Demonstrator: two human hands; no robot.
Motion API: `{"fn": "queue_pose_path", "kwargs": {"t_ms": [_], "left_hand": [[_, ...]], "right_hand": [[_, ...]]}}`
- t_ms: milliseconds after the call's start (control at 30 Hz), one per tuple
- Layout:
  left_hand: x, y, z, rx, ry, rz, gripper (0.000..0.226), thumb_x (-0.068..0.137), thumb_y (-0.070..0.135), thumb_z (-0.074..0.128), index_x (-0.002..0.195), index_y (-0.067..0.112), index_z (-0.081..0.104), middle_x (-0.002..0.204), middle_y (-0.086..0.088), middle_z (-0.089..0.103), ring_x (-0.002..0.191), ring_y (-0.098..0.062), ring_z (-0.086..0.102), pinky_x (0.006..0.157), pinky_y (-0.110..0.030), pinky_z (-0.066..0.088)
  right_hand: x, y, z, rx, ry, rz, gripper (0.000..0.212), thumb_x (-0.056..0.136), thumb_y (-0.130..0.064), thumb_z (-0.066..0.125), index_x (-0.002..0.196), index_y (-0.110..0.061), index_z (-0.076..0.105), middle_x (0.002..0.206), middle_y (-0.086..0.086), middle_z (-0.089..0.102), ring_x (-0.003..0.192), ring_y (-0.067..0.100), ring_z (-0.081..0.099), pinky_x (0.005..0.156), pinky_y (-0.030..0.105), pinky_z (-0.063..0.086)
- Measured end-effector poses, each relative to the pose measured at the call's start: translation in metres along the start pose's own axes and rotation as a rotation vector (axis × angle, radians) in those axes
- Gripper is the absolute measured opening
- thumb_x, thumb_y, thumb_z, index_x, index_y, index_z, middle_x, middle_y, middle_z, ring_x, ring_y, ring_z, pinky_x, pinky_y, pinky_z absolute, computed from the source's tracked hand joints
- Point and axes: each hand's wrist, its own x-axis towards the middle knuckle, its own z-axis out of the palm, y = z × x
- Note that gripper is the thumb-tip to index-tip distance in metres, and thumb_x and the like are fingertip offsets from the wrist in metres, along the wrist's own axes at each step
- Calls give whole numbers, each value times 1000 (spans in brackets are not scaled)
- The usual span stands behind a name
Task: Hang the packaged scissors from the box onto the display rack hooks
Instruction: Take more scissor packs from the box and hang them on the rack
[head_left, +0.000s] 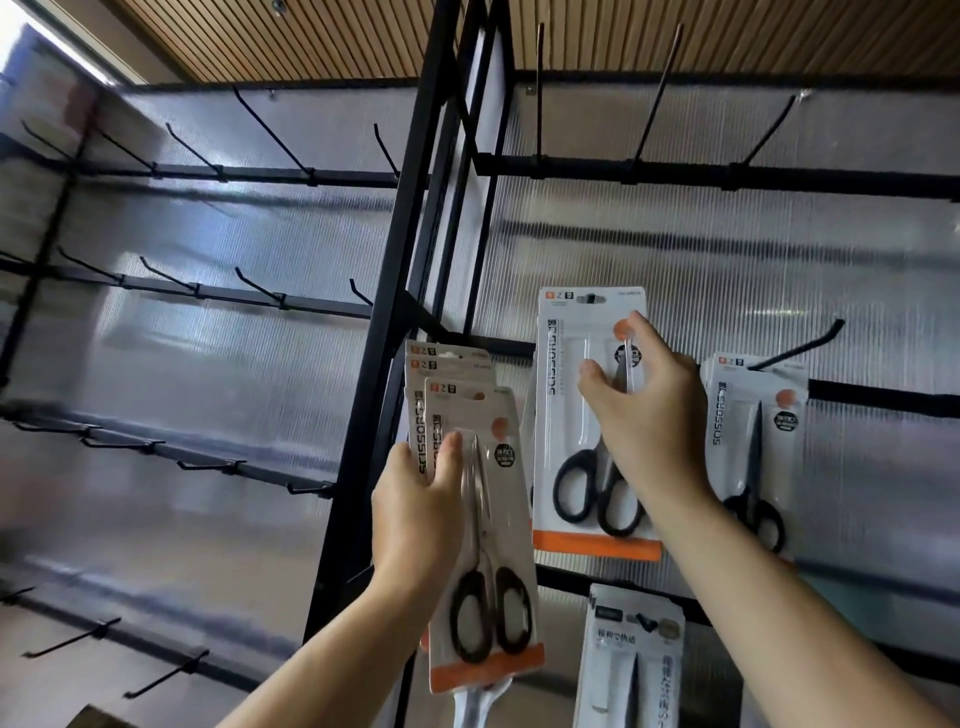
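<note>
My left hand (415, 514) grips a fanned stack of packaged scissors (483, 561), white cards with black-handled scissors and an orange bottom strip. My right hand (644, 410) pinches a single scissors package (566, 415) by its middle and holds it up against the right rack panel; its hang hole (589, 299) is at the top. Whether it sits on a hook I cannot tell. Another scissors package (753, 441) hangs on a black hook (800, 351) just to the right. The box is out of sight.
A black upright post (410, 260) splits the rack into two panels. Bare black hooks (270, 130) line the left panel's bars and the top right bar (727, 176). A different white package (634, 654) hangs below my right hand.
</note>
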Motion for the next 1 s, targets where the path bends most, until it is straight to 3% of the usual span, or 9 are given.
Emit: {"fn": "queue_pose_path", "kwargs": {"t_ms": [133,267,433,567,733,867,1000], "left_hand": [[1,0,0,0,8,6,36,96,39,54,70,19,42,61,7,41,51,-5,36,45,-18,25],[0,0,1,-3,9,5,36,96,40,55,70,19,41,62,7,41,52,-6,36,47,-21,26],[0,-2,3,-11,-6,4,35,96,41,54,73,17,45,64,5,44,55,-9,39,51,-28,29],[-1,-3,4,18,-23,1,35,96,44,53,76,17,47,65,4,46,55,-11,41,50,-28,29],[1,-6,3,-11,-21,12,36,96,42,54,75,14,47,64,3,45,54,-11,39,51,-29,30],[2,-11,5,27,-33,23,41,95,47,53,82,8,50,66,-1,47,57,-15,40,54,-30,33],[1,-9,8,24,-29,15,41,95,46,53,77,9,46,64,0,43,55,-15,37,52,-31,30]], "right_hand": [[4,1,0,-22,-27,12,46,87,-18,69,131,-14,57,114,10,59,98,11,42,72,-6,27],[0,7,-1,-58,-78,69,50,86,-19,69,134,-14,56,113,12,57,95,20,48,70,10,31],[2,21,13,-99,-112,126,47,88,-21,69,132,-17,54,112,14,45,73,6,41,63,1,34],[0,36,27,-130,-133,149,45,91,-23,67,133,-14,51,126,14,36,86,10,40,71,8,32],[-1,50,31,-175,-182,110,54,90,-27,68,137,-14,45,125,10,32,75,-1,38,58,-3,33],[-10,56,35,-255,-260,82,89,82,-36,75,152,-18,23,133,9,29,88,7,41,59,6,35],[-20,59,38,-312,-283,65,102,79,-39,77,155,-23,11,139,9,28,106,22,51,71,35,55]]}}
